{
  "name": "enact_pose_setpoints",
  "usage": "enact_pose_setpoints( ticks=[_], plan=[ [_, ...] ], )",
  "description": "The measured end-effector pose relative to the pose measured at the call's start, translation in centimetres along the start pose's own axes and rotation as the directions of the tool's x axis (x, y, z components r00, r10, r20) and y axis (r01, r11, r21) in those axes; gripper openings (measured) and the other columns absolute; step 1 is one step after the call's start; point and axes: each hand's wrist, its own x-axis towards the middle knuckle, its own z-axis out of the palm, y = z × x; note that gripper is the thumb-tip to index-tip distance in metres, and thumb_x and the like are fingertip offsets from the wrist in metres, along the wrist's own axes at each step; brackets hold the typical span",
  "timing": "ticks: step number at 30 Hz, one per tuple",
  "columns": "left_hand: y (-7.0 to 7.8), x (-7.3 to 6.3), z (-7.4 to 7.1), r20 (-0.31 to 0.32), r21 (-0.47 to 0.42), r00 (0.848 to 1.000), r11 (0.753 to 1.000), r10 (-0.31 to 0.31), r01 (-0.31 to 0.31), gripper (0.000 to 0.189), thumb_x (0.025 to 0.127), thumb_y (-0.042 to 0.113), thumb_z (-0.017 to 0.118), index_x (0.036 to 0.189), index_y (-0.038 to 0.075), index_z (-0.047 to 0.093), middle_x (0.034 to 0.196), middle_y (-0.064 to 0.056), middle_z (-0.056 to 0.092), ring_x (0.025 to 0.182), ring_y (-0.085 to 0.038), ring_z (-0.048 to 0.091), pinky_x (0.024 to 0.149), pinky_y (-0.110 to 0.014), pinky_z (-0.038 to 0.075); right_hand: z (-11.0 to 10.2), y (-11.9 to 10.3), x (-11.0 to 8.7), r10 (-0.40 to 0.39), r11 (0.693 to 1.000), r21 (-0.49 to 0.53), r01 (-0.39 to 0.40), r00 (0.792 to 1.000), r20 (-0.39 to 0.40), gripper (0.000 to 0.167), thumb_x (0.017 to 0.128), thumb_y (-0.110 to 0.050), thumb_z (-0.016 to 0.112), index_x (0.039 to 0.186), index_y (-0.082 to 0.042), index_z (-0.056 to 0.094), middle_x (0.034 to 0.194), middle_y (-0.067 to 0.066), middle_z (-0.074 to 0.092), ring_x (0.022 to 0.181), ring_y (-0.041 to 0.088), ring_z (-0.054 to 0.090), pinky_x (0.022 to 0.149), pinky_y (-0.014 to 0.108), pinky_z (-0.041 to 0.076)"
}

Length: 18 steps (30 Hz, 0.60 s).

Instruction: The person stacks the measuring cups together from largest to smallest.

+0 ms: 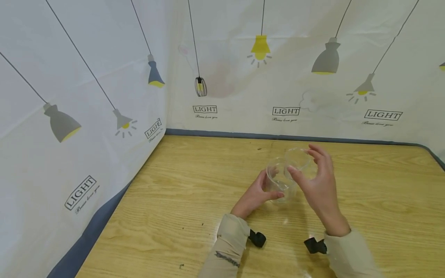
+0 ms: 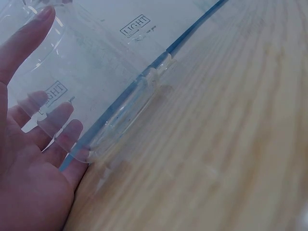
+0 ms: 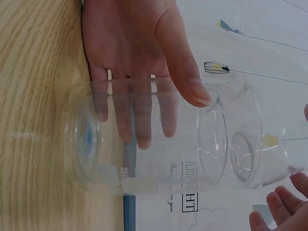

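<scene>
My left hand (image 1: 253, 196) grips a clear beaker (image 3: 154, 168) from the left, thumb in front and fingers behind. A printed 250 shows near the beaker's base, which is down by the wooden table. Between thumb and fingers, my right hand (image 1: 321, 189) pinches a smaller clear cup (image 1: 297, 159) at the beaker's mouth. In the right wrist view, the cup's base (image 3: 243, 156) shows close to the beaker's rim; whether it sits inside cannot be told through the transparent walls. The left wrist view shows the left palm and fingers (image 2: 57, 120) against the beaker.
A wood-grain table (image 1: 167, 216) spreads under both hands. White cloth walls (image 1: 236, 58) printed with lamps stand behind and at the left, with a dark blue border (image 1: 222, 134) along the table's edge. Black bands (image 1: 257, 238) show at both wrists.
</scene>
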Motion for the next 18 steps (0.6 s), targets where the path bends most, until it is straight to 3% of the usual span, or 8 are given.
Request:
enact_pose_setpoints(
  ticks=[6, 12, 18],
  plan=[
    [0.0, -0.08, 0.01, -0.006, 0.019, 1.0, 1.0, 0.005, -0.005, 0.076, 0.078, 0.032, 0.069, 0.135, 0.044, 0.02, 0.139, 0.011, 0.032, 0.127, -0.011, 0.03, 0.1, -0.039, 0.027, 0.37, 0.05, -0.18, 0.003, 1.0, 0.0, -0.003, 1.0, 0.028, 0.06, 0.074, -0.026, 0.073, 0.121, 0.0, 0.046, 0.136, 0.0, 0.033, 0.122, 0.02, 0.03, 0.096, 0.048, 0.027],
    [0.07, -0.25, 0.01, -0.016, 0.034, 1.0, 0.999, -0.015, 0.015, 0.076, 0.078, 0.034, 0.068, 0.134, 0.045, 0.019, 0.138, 0.015, 0.031, 0.124, -0.004, 0.031, 0.099, -0.04, 0.028, 0.44, 0.31, -0.19, -0.005, 1.0, -0.011, 0.005, 0.999, 0.043, 0.06, 0.074, -0.026, 0.073, 0.121, 0.0, 0.045, 0.136, 0.001, 0.032, 0.122, 0.021, 0.03, 0.096, 0.048, 0.028],
    [-0.04, -0.2, 0.04, -0.024, 0.032, 0.999, 0.999, -0.022, 0.023, 0.077, 0.077, 0.036, 0.069, 0.135, 0.045, 0.019, 0.137, 0.015, 0.031, 0.124, -0.005, 0.03, 0.1, -0.04, 0.027, 0.41, 0.43, -0.15, 0.003, 1.0, -0.019, -0.001, 0.997, 0.074, 0.06, 0.074, -0.027, 0.073, 0.121, -0.002, 0.046, 0.137, 0.0, 0.03, 0.123, 0.024, 0.03, 0.095, 0.051, 0.028]
  ],
)
